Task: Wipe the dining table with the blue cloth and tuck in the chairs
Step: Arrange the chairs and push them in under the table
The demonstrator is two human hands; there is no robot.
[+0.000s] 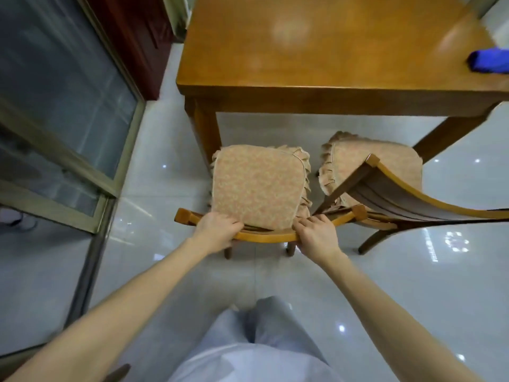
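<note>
Left hand and right hand, each curled over the curved back rail of the near chair, whose cushioned seat stands short of the desk. A second chair, just beside it and angled, is also untucked. Blue cloth rests bunched at the desk's right; wiping is judged finished, both chairs remain.

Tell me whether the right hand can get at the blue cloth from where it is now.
Probably not without letting go and stepping over. The right hand grips the near chair, as does the left hand. The blue cloth lies far off on the table, with the second chair standing between.
</note>
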